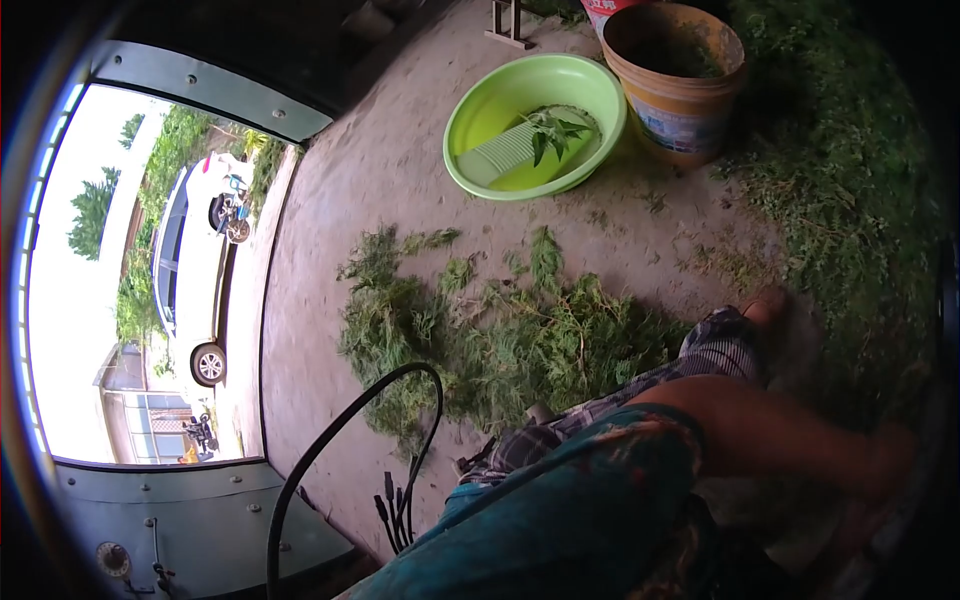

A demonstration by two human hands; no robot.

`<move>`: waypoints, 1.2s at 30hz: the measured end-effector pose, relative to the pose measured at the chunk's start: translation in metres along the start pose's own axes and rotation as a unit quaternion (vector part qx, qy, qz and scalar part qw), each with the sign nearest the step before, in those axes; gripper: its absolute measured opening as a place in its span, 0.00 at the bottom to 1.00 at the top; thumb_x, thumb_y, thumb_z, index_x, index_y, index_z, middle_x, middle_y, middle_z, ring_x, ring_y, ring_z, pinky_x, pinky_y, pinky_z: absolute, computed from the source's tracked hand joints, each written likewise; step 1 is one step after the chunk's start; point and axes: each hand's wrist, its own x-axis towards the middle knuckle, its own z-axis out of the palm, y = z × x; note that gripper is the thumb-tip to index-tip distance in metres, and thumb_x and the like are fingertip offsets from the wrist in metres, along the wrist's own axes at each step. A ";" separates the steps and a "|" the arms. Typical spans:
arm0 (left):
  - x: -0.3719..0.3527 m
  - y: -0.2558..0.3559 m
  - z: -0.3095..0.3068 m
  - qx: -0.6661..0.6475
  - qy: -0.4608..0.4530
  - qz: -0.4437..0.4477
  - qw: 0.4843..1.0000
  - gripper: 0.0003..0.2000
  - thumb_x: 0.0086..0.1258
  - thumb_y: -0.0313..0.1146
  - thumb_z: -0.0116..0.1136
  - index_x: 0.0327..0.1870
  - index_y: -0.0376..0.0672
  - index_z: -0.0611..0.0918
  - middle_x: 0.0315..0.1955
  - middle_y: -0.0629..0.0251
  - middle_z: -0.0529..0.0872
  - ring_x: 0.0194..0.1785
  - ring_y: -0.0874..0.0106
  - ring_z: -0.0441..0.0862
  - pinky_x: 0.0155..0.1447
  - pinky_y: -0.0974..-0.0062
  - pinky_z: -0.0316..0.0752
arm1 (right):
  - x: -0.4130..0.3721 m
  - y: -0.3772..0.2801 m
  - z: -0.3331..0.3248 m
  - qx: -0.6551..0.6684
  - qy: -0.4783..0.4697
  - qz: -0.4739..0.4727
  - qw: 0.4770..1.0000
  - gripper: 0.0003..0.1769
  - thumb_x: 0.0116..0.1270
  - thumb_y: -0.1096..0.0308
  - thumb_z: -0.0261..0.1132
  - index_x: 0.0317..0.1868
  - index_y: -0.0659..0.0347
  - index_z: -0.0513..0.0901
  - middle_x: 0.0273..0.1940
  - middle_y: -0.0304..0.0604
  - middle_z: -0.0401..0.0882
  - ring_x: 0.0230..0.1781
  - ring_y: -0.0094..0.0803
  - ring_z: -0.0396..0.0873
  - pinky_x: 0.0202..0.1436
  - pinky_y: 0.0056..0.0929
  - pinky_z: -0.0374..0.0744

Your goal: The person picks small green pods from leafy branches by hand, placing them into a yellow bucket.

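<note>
My right hand [885, 465] reaches out to the lower right, blurred at the dark edge of the view, low among the grass [850, 210]. Whether it holds anything cannot be told. My bare forearm runs to it from a teal sleeve [590, 500]. My left hand is out of view. My knee in plaid shorts [715, 345] sits just above the arm. A pile of cut green sprigs [500, 335] lies spread on the concrete in front of the knee.
A lime-green basin [470, 120] holds a ribbed board [505, 155] and a leafy sprig [555, 135]. A yellow bucket [680, 115] stands beside it. A black cable [340, 430] loops at lower left. Outside an open doorway at left, a white car [190, 270] is parked.
</note>
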 end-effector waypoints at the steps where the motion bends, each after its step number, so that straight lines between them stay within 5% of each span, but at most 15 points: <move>1: -0.002 0.004 0.003 -0.031 0.056 -0.036 0.997 0.09 0.44 0.34 0.59 0.27 0.43 0.84 0.26 0.61 0.81 0.30 0.68 0.77 0.34 0.68 0.71 | 0.004 -0.002 0.007 0.035 -0.015 0.012 0.999 0.23 0.68 0.59 0.52 0.57 0.66 0.66 0.51 0.52 0.67 0.50 0.37 0.68 0.51 0.35 0.66; 9: 0.016 0.002 0.017 -0.029 0.107 -0.074 0.991 0.09 0.44 0.30 0.56 0.27 0.42 0.83 0.26 0.61 0.81 0.31 0.68 0.79 0.36 0.70 0.73 | 0.037 -0.024 0.077 0.303 -0.112 0.099 0.941 0.17 0.69 0.61 0.51 0.53 0.63 0.69 0.43 0.44 0.69 0.40 0.30 0.68 0.42 0.30 0.67; 12: 0.021 -0.005 0.016 -0.148 0.069 -0.095 0.982 0.08 0.53 0.33 0.54 0.32 0.44 0.83 0.29 0.61 0.80 0.36 0.66 0.77 0.39 0.66 0.71 | 0.051 -0.039 0.110 0.396 -0.146 0.128 0.897 0.15 0.69 0.62 0.51 0.51 0.62 0.70 0.40 0.40 0.70 0.36 0.27 0.69 0.38 0.28 0.67; 14: -0.089 -0.029 -0.174 -0.148 0.095 -0.123 0.977 0.09 0.56 0.32 0.53 0.35 0.42 0.81 0.31 0.58 0.80 0.39 0.65 0.77 0.42 0.64 0.71 | 0.063 -0.054 0.139 0.456 -0.166 0.146 0.862 0.14 0.69 0.63 0.50 0.50 0.61 0.71 0.38 0.38 0.70 0.34 0.25 0.69 0.36 0.27 0.67; 17: -0.139 -0.046 -0.261 -0.154 0.129 -0.161 0.966 0.09 0.60 0.31 0.51 0.38 0.39 0.78 0.34 0.54 0.79 0.43 0.63 0.77 0.47 0.60 0.70 | 0.074 -0.081 0.172 0.539 -0.185 0.176 0.802 0.12 0.70 0.64 0.50 0.48 0.60 0.72 0.35 0.35 0.71 0.30 0.22 0.69 0.32 0.25 0.67; 19: -0.116 -0.059 -0.223 -0.194 0.121 -0.148 0.962 0.10 0.62 0.31 0.49 0.41 0.37 0.77 0.36 0.51 0.79 0.46 0.62 0.77 0.50 0.58 0.70 | 0.072 -0.087 0.160 0.573 -0.144 0.195 0.783 0.11 0.70 0.64 0.50 0.47 0.59 0.73 0.33 0.33 0.71 0.28 0.21 0.69 0.29 0.24 0.67; 21: -0.037 -0.020 -0.057 -0.295 0.062 -0.085 0.950 0.11 0.65 0.30 0.48 0.44 0.35 0.75 0.39 0.49 0.79 0.48 0.60 0.77 0.53 0.56 0.69 | 0.049 -0.079 0.097 0.574 -0.020 0.212 0.791 0.11 0.70 0.65 0.50 0.46 0.59 0.73 0.30 0.31 0.72 0.25 0.19 0.69 0.27 0.22 0.67; 22: -0.046 -0.024 -0.073 -0.333 0.064 -0.082 0.937 0.11 0.66 0.31 0.48 0.42 0.31 0.73 0.35 0.45 0.79 0.44 0.57 0.80 0.46 0.57 0.75 | 0.030 -0.075 0.057 0.563 0.058 0.214 0.796 0.10 0.70 0.65 0.49 0.46 0.58 0.74 0.29 0.30 0.72 0.24 0.18 0.69 0.26 0.22 0.67; 23: -0.047 -0.011 -0.122 -0.505 -0.042 -0.176 0.844 0.08 0.68 0.27 0.43 0.38 0.29 0.71 0.27 0.45 0.80 0.25 0.62 0.83 0.25 0.72 0.79 | 0.008 -0.078 0.016 0.548 0.138 0.209 0.798 0.10 0.70 0.65 0.49 0.45 0.58 0.74 0.28 0.29 0.72 0.23 0.17 0.69 0.25 0.21 0.67; 24: -0.043 -0.005 -0.125 -0.478 -0.013 -0.200 0.855 0.10 0.69 0.28 0.42 0.38 0.27 0.71 0.24 0.48 0.78 0.14 0.62 0.78 0.16 0.71 0.75 | 0.008 -0.086 0.021 0.560 0.177 0.228 0.777 0.10 0.64 0.63 0.61 0.45 0.47 0.74 0.34 0.26 0.69 0.22 0.19 0.61 0.25 0.24 0.61; 25: -0.042 -0.003 -0.122 -0.561 -0.010 -0.227 0.796 0.09 0.69 0.28 0.43 0.38 0.29 0.71 0.25 0.53 0.77 0.15 0.66 0.77 0.16 0.74 0.75 | 0.010 -0.106 0.024 0.562 0.205 0.226 0.768 0.08 0.63 0.62 0.61 0.42 0.48 0.74 0.34 0.27 0.68 0.23 0.20 0.63 0.26 0.26 0.63; 26: -0.041 0.001 -0.125 -0.551 -0.020 -0.238 0.799 0.08 0.69 0.29 0.43 0.40 0.32 0.71 0.27 0.58 0.77 0.20 0.71 0.77 0.19 0.79 0.75 | 0.010 -0.107 0.021 0.593 0.169 0.199 0.762 0.08 0.63 0.62 0.62 0.40 0.49 0.73 0.33 0.27 0.67 0.24 0.20 0.64 0.27 0.26 0.64; 28: -0.041 0.002 -0.132 -0.611 -0.076 -0.281 0.736 0.07 0.69 0.30 0.46 0.42 0.38 0.69 0.27 0.67 0.75 0.21 0.83 0.68 0.18 0.87 0.59 | 0.004 -0.105 0.015 0.626 0.202 0.179 0.732 0.06 0.65 0.62 0.59 0.41 0.50 0.75 0.31 0.28 0.70 0.20 0.18 0.65 0.23 0.23 0.63; 30: -0.043 -0.001 -0.128 -0.666 -0.090 -0.272 0.689 0.07 0.69 0.30 0.49 0.43 0.40 0.70 0.28 0.67 0.73 0.19 0.84 0.63 0.17 0.87 0.54 | 0.003 -0.100 0.009 0.707 0.113 0.170 0.678 0.06 0.66 0.62 0.56 0.39 0.53 0.74 0.29 0.33 0.71 0.18 0.20 0.65 0.20 0.25 0.65; 36: -0.044 -0.012 -0.122 -0.787 -0.112 -0.277 0.540 0.05 0.70 0.30 0.48 0.43 0.42 0.70 0.28 0.67 0.71 0.20 0.82 0.64 0.17 0.87 0.55 | 0.000 -0.108 -0.001 0.713 0.130 0.161 0.670 0.07 0.62 0.63 0.57 0.38 0.56 0.72 0.28 0.42 0.74 0.22 0.28 0.73 0.21 0.30 0.68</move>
